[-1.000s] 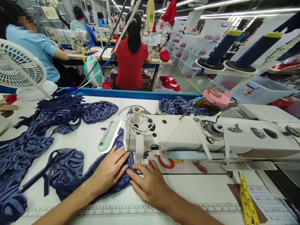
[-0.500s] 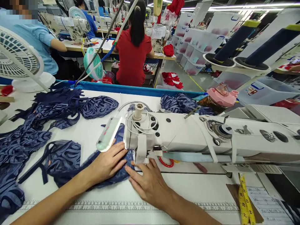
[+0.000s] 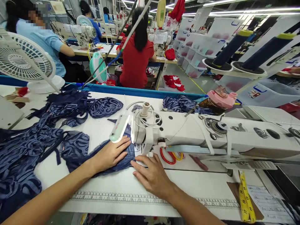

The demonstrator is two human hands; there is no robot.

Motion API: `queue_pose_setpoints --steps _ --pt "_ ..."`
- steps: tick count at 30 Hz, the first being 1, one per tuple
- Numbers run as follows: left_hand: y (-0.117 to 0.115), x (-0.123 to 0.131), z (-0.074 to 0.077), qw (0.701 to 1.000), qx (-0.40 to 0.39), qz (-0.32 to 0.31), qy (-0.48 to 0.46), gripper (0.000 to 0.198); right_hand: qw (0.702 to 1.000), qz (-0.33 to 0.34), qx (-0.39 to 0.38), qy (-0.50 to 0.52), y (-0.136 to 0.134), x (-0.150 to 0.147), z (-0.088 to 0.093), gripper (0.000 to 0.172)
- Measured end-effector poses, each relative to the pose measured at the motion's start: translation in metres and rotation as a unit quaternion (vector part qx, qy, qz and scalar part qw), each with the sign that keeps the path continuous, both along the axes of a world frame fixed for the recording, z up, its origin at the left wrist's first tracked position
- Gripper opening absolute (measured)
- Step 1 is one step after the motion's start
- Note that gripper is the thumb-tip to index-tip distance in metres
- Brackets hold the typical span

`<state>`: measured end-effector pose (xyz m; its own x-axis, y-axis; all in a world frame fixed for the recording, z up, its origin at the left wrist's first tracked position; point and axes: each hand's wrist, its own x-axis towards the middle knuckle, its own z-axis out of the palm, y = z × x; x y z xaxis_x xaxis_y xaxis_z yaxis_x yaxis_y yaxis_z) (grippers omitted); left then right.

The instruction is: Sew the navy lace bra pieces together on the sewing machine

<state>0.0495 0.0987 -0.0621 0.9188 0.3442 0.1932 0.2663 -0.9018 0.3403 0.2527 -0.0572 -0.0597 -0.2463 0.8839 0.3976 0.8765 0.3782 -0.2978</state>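
Left grip (image 3: 112, 155) lying flat, unclenched, pressing navy fabric piece (image 3: 130, 158). Right grip (image 3: 153, 175) resting loosely spread, fingertips by piece's near-right edge, apparently clasping nothing. Piece lying on bench (image 3: 211, 182), reaching beside sewing machine (image 3: 178, 128) needle area. Looking light, soft, limp, probably puckering easily; flat fingers near edges suiting best. Farther left, navy garment pile (image 3: 51, 128) sprawling; right, yellow tape measure (image 3: 244, 200) hanging.

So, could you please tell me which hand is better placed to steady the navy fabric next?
Probably the left hand: it lies spread over the navy fabric, whereas the right hand is mostly over the white table, near the fabric's edge.
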Motion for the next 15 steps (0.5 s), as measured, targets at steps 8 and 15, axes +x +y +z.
queue_pose_setpoints --steps 8,15 --pt "-0.034 -0.041 0.014 0.989 -0.031 0.138 -0.050 0.040 0.999 -0.022 -0.035 -0.033 0.032 -0.028 0.013 0.020" --pt "-0.046 -0.120 0.038 0.875 -0.360 0.322 -0.039 0.045 0.985 0.033 -0.005 -0.166 0.041 -0.075 0.031 0.017"
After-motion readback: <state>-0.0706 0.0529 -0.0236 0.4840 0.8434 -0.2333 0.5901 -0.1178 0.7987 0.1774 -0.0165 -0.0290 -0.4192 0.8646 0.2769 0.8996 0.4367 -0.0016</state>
